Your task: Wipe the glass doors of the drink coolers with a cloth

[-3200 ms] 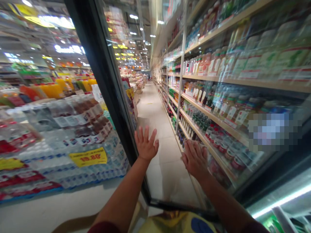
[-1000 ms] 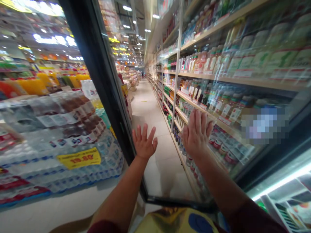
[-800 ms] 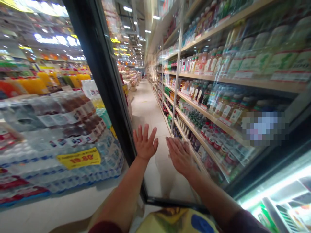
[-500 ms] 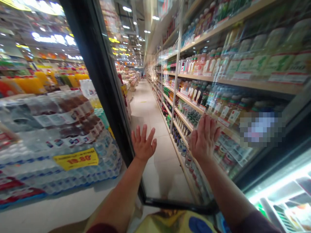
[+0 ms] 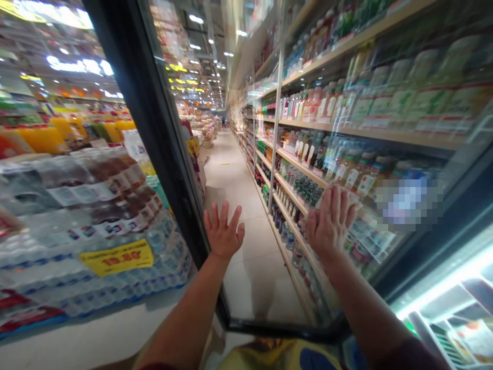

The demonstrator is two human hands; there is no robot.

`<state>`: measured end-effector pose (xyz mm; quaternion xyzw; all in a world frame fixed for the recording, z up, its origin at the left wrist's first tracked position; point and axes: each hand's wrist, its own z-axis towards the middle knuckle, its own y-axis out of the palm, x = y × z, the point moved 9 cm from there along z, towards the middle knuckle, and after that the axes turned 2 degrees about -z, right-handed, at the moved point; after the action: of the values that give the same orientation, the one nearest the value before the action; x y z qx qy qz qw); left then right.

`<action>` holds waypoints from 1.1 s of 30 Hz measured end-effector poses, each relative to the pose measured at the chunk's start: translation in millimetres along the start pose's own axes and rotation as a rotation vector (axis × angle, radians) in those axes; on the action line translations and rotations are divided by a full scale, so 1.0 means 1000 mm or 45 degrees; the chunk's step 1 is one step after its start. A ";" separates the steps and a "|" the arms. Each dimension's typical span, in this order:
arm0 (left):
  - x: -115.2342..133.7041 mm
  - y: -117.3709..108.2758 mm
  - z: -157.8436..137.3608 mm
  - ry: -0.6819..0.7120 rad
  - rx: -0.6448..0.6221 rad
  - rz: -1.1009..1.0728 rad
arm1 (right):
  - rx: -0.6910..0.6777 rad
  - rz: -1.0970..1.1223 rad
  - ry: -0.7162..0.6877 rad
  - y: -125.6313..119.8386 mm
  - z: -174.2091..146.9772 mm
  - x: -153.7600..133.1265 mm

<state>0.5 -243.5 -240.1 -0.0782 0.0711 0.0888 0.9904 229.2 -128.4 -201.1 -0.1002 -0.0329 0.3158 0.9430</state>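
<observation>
A glass door (image 5: 246, 277) in a black frame (image 5: 154, 123) stands swung open in front of me. My left hand (image 5: 224, 234) is open, its fingers spread against the glass near the frame's left side. Farther right, my right hand (image 5: 333, 223) lies against the pane with its fingers together. Under it a pale, thin cloth (image 5: 352, 198) shows at the edges, pressed to the glass; most of it is hidden by the hand.
Shelves of bottled drinks (image 5: 308, 146) show in the glass on the right. Shrink-wrapped bottle packs (image 5: 96, 205) are stacked at left with a yellow price sign (image 5: 119, 257). A lit cooler interior (image 5: 454, 318) lies at lower right. A pale floor aisle (image 5: 225, 174) runs ahead.
My right hand has slid slightly right and down on the glass with the cloth. My left hand stays spread on the pane. The view has shifted a little.
</observation>
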 end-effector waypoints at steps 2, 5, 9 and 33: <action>0.001 -0.001 0.001 0.001 -0.002 0.006 | -0.017 -0.029 -0.060 0.003 -0.019 -0.008; 0.001 -0.001 0.002 0.012 -0.009 0.013 | -0.046 -0.028 -0.239 0.010 -0.055 -0.022; 0.001 -0.001 0.002 0.015 -0.004 0.017 | -0.038 -0.032 -0.202 0.006 -0.047 0.007; 0.002 -0.005 0.002 0.012 0.015 0.022 | 0.079 0.027 0.301 -0.006 -0.064 0.092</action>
<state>4.0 -247.5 -238.1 -0.0722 0.0769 0.0964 0.9897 314.2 -88.1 -263.0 -0.1078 0.0894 0.3127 0.9395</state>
